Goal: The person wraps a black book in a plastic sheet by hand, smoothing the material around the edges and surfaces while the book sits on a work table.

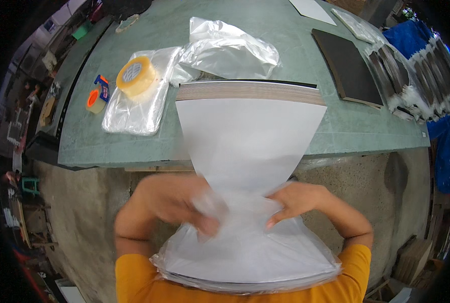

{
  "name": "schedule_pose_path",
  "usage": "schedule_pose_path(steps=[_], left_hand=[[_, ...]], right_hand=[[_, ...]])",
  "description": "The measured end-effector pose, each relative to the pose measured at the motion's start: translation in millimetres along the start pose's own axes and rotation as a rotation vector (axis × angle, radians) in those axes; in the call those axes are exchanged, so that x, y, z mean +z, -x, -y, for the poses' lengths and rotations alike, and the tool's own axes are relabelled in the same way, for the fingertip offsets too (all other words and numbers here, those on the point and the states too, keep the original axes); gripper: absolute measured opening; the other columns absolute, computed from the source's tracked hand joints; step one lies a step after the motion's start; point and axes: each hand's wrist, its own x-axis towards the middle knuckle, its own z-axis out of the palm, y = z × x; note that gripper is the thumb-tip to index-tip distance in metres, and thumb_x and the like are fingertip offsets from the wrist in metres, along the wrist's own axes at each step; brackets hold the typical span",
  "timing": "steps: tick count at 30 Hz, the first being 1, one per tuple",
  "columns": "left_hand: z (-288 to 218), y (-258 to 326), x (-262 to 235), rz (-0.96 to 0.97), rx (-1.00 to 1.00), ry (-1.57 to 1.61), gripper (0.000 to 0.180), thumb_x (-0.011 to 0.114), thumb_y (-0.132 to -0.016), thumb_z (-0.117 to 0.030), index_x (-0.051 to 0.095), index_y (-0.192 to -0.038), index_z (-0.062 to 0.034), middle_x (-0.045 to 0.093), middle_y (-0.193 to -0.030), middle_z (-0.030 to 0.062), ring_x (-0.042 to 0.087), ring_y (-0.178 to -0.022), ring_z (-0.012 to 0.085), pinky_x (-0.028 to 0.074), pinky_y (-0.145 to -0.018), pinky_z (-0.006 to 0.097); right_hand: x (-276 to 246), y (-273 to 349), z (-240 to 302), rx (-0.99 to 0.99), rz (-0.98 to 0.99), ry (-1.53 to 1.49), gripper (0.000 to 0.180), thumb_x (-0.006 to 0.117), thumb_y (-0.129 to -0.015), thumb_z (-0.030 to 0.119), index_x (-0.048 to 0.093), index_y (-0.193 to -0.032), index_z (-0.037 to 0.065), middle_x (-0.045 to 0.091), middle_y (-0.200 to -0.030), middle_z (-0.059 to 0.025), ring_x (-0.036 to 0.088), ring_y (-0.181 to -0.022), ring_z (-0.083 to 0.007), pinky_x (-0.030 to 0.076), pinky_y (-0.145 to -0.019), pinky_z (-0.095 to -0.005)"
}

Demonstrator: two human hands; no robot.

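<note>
Across the upper half of the frame ran the green table [265, 30], and on its near edge lay a thick stack [247, 92] of white sheets, its top sheet seeming to hang toward the lower centre. There a flat bundle of sheets [245, 252] sat in a clear bag [305, 262], held against the person's orange sleeves. The bundle looked heavy and fairly stiff, likely to bow if lifted by one end, while the bag film looked thin, slick and easy to tear; both long edges seemed the safest places to grip. The left hand [177, 202], blurred, was bunched on the bag's gathered mouth, fingers apparently closed on the film. The right hand [293, 201] pinched the film from the other side, fingertips curled in. At upper left, on a pile of flat bags [134, 108], stood a yellow tape roll [135, 76], with a smaller orange dispenser [96, 98] beside it. Dark boards [348, 68] lay at upper right.
</note>
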Motion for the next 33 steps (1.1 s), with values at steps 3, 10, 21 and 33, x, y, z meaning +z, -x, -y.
schedule_pose_path(steps=[3,10,21,33], left_hand=[[27.2,6.8,20.9,-0.027,-0.355,-0.831,0.024,0.054,-0.079,-0.02,0.052,-0.084,0.0043,0.054,-0.06,0.0093,0.055,-0.057,0.0266,0.042,-0.054,0.033],[68.3,28.0,-7.7,-0.76,-0.054,-1.441,0.021,0.05,-0.069,-0.011,0.054,-0.088,-0.0009,0.055,-0.081,0.0151,0.053,-0.081,0.0308,0.036,-0.075,0.043],[19.3,9.6,42.2,-0.35,-0.683,-1.57,0.029,0.049,-0.067,-0.009,0.054,-0.094,0.0014,0.055,-0.09,0.015,0.053,-0.087,0.0284,0.037,-0.085,0.039],[0.6,0.4,26.4,-0.249,-0.825,-1.734,0.032,0.048,-0.069,-0.009,0.052,-0.099,0.0021,0.046,-0.111,0.0258,0.042,-0.11,0.0324,0.014,-0.103,0.047]], right_hand=[[-16.3,17.4,13.6,0.216,0.157,0.73,0.034,0.062,-0.071,0.033,0.061,-0.089,0.004,0.058,-0.094,-0.015,0.044,-0.109,-0.0314,0.03,-0.092,-0.0524],[-23.1,33.4,71.9,-0.694,-0.087,0.086,0.03,0.052,-0.08,0.027,0.053,-0.062,0.003,0.054,-0.075,-0.0142,0.053,-0.09,-0.0313,0.04,-0.082,-0.0434],[-19.2,31.9,19.5,0.143,-0.527,0.883,0.013,0.051,-0.069,0.01,0.054,-0.074,-0.001,0.056,-0.069,-0.0183,0.058,-0.066,-0.0301,0.046,-0.066,-0.0393],[-16.9,33.2,5.7,0.248,-0.357,0.958,0.011,0.056,-0.062,0.005,0.055,-0.07,-0.002,0.055,-0.063,-0.0153,0.057,-0.066,-0.0278,0.046,-0.064,-0.0362]])
